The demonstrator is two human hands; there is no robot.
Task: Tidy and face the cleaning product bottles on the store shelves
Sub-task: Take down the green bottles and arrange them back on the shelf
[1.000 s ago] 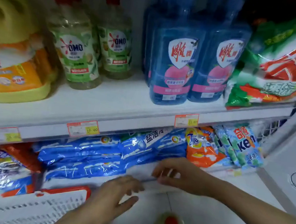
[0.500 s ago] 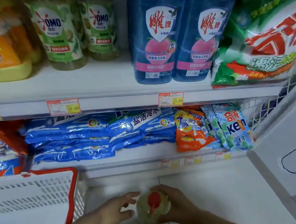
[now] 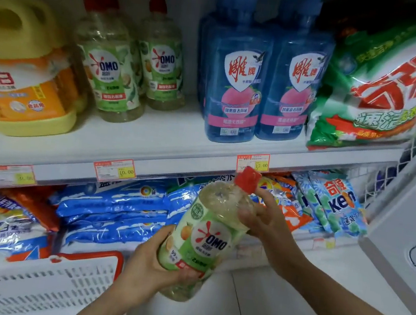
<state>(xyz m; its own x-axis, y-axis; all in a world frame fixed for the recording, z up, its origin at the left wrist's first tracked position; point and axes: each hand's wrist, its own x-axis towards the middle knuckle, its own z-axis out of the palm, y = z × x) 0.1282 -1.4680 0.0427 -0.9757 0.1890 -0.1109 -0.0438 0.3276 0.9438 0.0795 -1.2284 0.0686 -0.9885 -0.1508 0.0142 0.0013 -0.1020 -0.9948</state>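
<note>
The bottle [image 3: 206, 239] that stood on the floor [image 3: 287, 313] half a second ago is now up in the air, tilted, just below the front edge of the shelf [image 3: 150, 144]. The left hand [image 3: 145, 262] wraps its base and the right hand [image 3: 262, 217] grips its shoulder under the cap [image 3: 247, 179]. I'd guess it goes beside the two shelved bottles [image 3: 109, 75], label facing out.
</note>
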